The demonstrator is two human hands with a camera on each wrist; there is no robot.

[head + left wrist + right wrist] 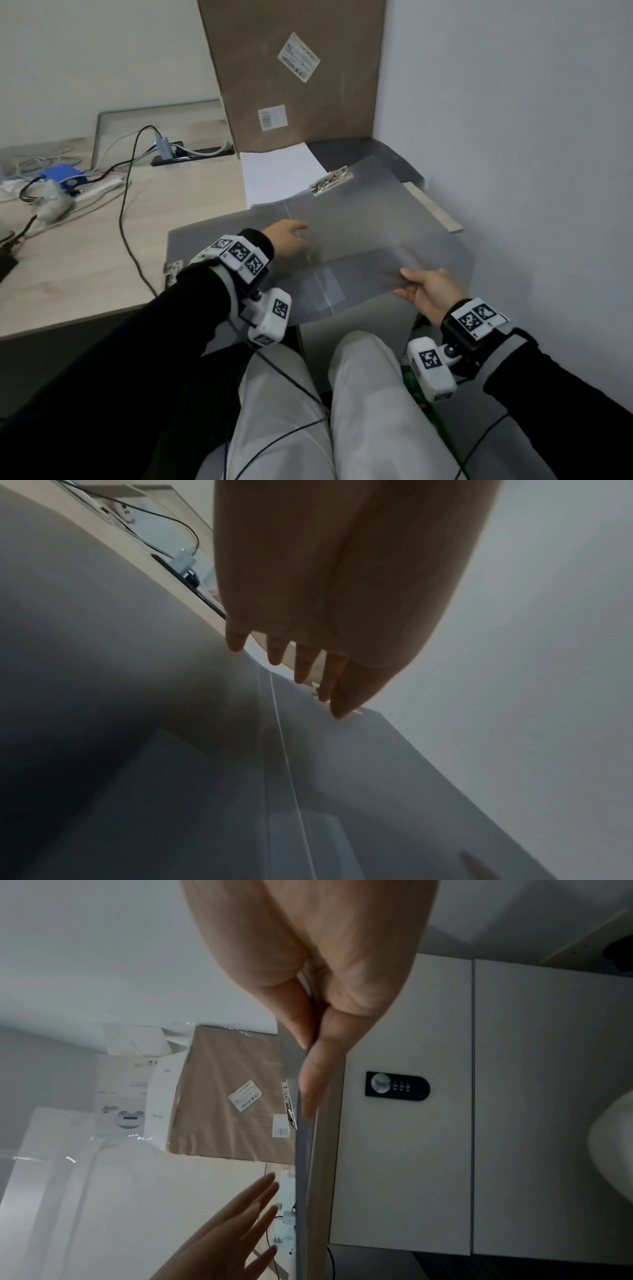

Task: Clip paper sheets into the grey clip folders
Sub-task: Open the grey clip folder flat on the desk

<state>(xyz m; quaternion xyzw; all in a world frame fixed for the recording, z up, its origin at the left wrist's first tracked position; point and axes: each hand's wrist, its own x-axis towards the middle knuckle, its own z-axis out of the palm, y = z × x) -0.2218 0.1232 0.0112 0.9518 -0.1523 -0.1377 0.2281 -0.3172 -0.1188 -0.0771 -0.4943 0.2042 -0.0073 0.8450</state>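
A translucent grey clip folder point(370, 233) lies open at the desk's right corner, its metal clip point(331, 181) at the far edge. My right hand point(423, 291) pinches the folder's near right edge point(301, 1085) between thumb and fingers. My left hand point(289, 240) hovers over the folder's fold line point(284, 750) with its fingers point(304, 666) straight and empty. A stack of white paper sheets point(279, 171) lies behind the folder, partly under it. A second grey folder point(191, 246) with its own clip point(173, 270) lies underneath on the left.
A large brown cardboard box point(294, 75) leans against the wall behind the paper. Cables, a black power strip point(191, 154) and a blue device point(65, 178) fill the desk's left. The white wall point(513, 137) is close on the right. My legs are below the desk edge.
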